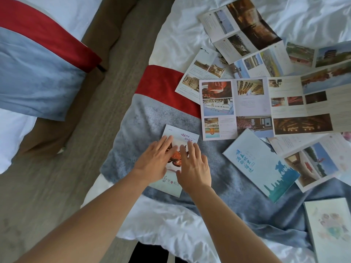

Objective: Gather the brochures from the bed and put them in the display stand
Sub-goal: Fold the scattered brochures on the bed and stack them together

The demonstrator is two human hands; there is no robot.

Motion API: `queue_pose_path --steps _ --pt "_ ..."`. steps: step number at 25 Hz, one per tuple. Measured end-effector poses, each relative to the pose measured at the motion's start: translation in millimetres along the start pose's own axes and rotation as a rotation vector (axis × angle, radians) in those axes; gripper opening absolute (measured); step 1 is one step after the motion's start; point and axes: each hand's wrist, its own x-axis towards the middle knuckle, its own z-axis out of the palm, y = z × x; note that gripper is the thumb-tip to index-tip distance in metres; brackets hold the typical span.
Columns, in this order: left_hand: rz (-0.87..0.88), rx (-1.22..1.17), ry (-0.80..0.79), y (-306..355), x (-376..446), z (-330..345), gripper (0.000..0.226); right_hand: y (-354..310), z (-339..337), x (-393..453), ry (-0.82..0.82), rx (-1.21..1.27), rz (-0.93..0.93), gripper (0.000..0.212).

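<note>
- Both hands are lying flat on the crab brochure [175,141] on the bed [190,224].
- The left hand [153,160] and right hand [193,164] are gripping nothing, fingers straight.
- Its long side is pointing away from the person, tilted a little.
- No stand is showing.

Crab brochure [182,137] middle under 2 hands; pale booklet [330,224] cut by right edge
</note>
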Motion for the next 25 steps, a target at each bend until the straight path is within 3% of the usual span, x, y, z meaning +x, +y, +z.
queue_pose_path --steps 9,18,23,25 --pt "-0.016 -0.114 0.046 9.7 25.8 -21.8 0.063 14.5 -21.5 1.9 -0.009 0.082 0.045 0.075" --pt "-0.249 -0.438 0.081 42.5 149.9 -87.9 0.042 117.0 -92.8 33.3 0.030 0.077 0.197 0.068" --pt "-0.700 -0.873 -0.022 55.4 206.1 -92.4 0.028 169.8 -102.3 44.0 0.027 0.154 0.333 0.065" --pt "-0.831 -0.960 0.023 58.2 218.0 -93.1 0.025 184.8 -100.5 46.1 -0.007 0.183 0.385 0.068"
